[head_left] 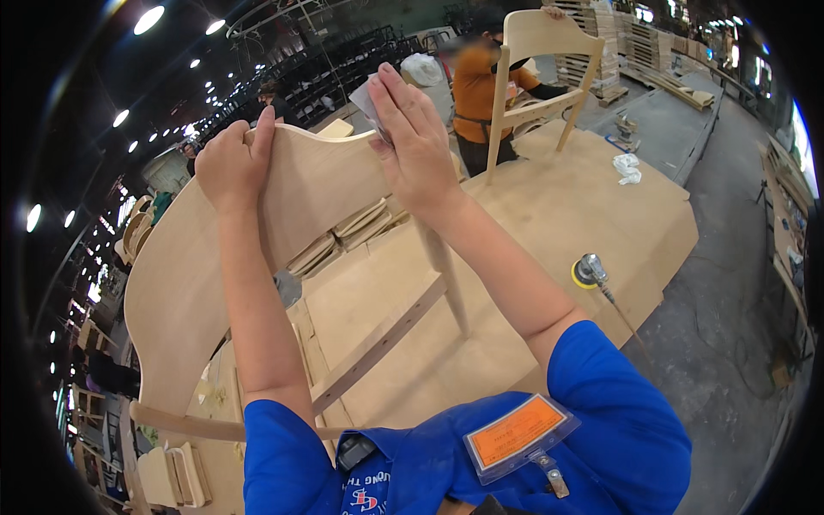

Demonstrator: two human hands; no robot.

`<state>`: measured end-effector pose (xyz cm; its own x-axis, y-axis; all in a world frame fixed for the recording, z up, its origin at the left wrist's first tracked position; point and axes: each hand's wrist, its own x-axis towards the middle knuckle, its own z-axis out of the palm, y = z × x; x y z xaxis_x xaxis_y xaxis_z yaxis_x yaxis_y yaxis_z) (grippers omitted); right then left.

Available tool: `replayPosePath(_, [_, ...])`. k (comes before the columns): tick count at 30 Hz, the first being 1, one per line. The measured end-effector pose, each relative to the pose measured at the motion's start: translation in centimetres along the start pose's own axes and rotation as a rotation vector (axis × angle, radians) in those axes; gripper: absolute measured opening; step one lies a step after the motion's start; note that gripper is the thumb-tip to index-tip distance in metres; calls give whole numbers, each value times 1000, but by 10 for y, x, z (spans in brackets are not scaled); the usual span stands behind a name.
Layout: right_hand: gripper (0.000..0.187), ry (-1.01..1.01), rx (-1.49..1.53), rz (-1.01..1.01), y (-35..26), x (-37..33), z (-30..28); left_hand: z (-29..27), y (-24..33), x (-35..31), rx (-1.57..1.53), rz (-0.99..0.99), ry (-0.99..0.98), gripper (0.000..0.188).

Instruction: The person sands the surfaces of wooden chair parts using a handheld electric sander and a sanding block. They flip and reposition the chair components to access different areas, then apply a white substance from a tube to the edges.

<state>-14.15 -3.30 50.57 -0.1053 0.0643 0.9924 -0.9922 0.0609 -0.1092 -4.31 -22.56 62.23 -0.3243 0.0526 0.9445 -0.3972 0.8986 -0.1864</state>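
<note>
A pale, unfinished wooden chair frame stands tilted in front of me, its wide curved backrest turned toward me. My left hand is closed over the upper edge of that backrest, thumb pointing up. Farther right along the same edge, my right hand presses a folded grey sheet of sandpaper against the wood, with its fingers stretched over it. Below my forearms runs a crossbar with several drilled holes, joined to a round leg.
A sheet-covered worktable holds a corded round sander to my right. Beyond it lies a crumpled white cloth or bag. Across the table, a person in orange handles another chair frame. Curved wooden pieces lie stacked behind the backrest.
</note>
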Motion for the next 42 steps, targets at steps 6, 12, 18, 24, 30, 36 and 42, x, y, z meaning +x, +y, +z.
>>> replayPosePath(6, [62, -104, 61, -89, -4, -22, -11, 3, -1, 0, 27, -3, -27, 59])
replayPosePath(12, [60, -115, 44, -71, 4, 0, 1, 6, 0, 0, 4, -24, -23, 58])
replayPosePath(18, [59, -90, 137, -62, -8, 0, -19, 0, 1, 0, 45, -9, -25, 58])
replayPosePath(24, [66, -178, -73, -39, 16, -5, -1, 3, 3, 0, 12, -18, 29, 57])
replayPosePath(30, [57, -171, 13, 67, 4, -109, -25, 0, 4, 1, 36, -65, -75, 57])
replayPosePath(36, [48, -195, -177, -70, 2, -38, -9, 4, 0, -1, -16, -46, -11, 56])
replayPosePath(42, [41, -181, 48, 29, 14, 42, 25, 16, -7, 0, -1, -70, -43, 57])
